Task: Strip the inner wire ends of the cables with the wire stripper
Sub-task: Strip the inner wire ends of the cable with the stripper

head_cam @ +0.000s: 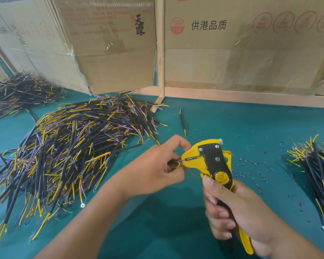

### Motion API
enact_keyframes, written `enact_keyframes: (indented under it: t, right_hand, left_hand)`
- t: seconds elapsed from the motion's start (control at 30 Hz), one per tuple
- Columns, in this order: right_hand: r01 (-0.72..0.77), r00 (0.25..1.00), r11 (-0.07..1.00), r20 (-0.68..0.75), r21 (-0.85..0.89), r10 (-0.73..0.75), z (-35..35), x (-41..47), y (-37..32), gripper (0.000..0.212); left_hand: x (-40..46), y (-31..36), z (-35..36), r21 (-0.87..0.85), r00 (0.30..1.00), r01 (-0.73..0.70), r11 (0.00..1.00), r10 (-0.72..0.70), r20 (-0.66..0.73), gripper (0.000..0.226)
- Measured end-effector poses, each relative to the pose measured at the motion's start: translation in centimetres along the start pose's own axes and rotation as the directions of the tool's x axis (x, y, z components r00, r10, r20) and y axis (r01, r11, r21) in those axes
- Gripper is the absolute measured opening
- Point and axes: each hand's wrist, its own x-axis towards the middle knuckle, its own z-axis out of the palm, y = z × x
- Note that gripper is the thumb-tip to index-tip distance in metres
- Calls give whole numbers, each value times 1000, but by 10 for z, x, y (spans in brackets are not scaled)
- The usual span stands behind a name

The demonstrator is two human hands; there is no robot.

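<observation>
Our left hand (157, 165) pinches a cable (173, 164), feeding one inner wire squarely into the wire stripper (211, 161); our right hand (232, 212), wrapped around the handles, should squeeze steadily.

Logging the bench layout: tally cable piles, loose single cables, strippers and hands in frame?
Cable piles: 3, a big pile at left, a far pile in the back left corner, a right pile
Loose cable lying alone: 1
Wire stripper: 1
Hands: 2, left hand, right hand
Total: 7

Printed cardboard boxes (251, 43) and a wooden post (159, 53) behind green tabletop (176, 212).
</observation>
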Motion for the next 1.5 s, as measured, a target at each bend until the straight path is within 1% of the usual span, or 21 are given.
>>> enact_keyframes:
  t: [0.1, 0.17, 0.23, 0.3, 0.37, 0.43, 0.53, 0.6, 0.67, 0.77, 0.87, 0.93, 1.03, 1.13, 1.27, 1.33, 1.43, 1.5]
  right_hand:
    - [9, 1000, 999, -19, 48, -9, -3, 0, -2, 53]
    - [28, 999, 995, -29, 96, -25, -8, 0, -6, 53]
    - [42, 999, 993, -38, 114, -38, -13, -1, -10, 55]
    - [52, 998, 992, -36, 114, -48, -15, -1, -11, 55]
    - [51, 998, 994, -35, 99, -48, -15, -2, -12, 53]
    - [49, 998, 995, -33, 89, -47, -15, -3, -12, 52]
    - [49, 999, 996, -26, 80, -47, -13, -5, -13, 51]
    - [47, 999, 996, -10, 72, -47, -10, -6, -13, 51]
    - [48, 999, 997, 4, 67, -48, -7, -7, -14, 50]
    - [55, 998, 997, 11, 54, -55, -4, -8, -15, 49]
    - [57, 998, 997, 13, 45, -58, -3, -9, -16, 48]
    - [55, 998, 998, 15, 39, -55, -3, -8, -16, 48]
    - [56, 998, 998, 21, 38, -57, -3, -8, -15, 49]
    - [54, 998, 998, 24, 36, -55, -3, -8, -15, 50]
    - [63, 997, 998, 40, 24, -64, -4, -9, -15, 49]
    - [59, 997, 998, 46, 15, -60, -4, -9, -16, 51]
    - [51, 997, 999, 53, 18, -51, -4, -9, -16, 55]
    - [49, 998, 999, 49, 20, -50, -3, -9, -16, 53]
  left_hand:
    - [1, -3, -2, 186, 993, -95, 978, 107, -51, 17]
    - [1, -4, -5, 307, 980, -129, 943, 169, -108, 21]
    - [2, -5, -9, 344, 966, -166, 924, 223, -132, 28]
    - [3, -6, -10, 322, 960, -197, 926, 248, -127, 37]
    - [2, -8, -10, 248, 971, -184, 951, 216, -105, 49]
    - [0, -8, -11, 147, 979, -172, 974, 186, -86, 55]
    - [-2, -7, -14, 94, 983, -149, 984, 158, -97, 62]
    - [-2, -8, -17, 91, 986, -122, 988, 131, -102, 57]
    - [-2, -8, -19, 66, 986, -133, 989, 139, -90, 50]
    - [-3, -7, -21, 30, 985, -152, 988, 154, -77, 50]
    - [-3, -9, -22, -10, 986, -147, 989, 146, -74, 36]
    - [-3, -10, -23, -28, 989, -132, 991, 129, -71, 31]
    - [-3, -12, -24, -59, 991, -120, 991, 116, -67, 34]
    - [-5, -11, -26, -47, 990, -129, 991, 125, -65, 41]
    - [-6, -9, -26, -47, 989, -137, 989, 134, -65, 43]
    - [-6, -10, -28, -48, 991, -119, 992, 116, -66, 36]
    - [-7, -11, -29, -75, 994, -93, 993, 88, -63, 19]
    - [-7, -11, -30, -72, 994, -90, 993, 86, -61, 17]
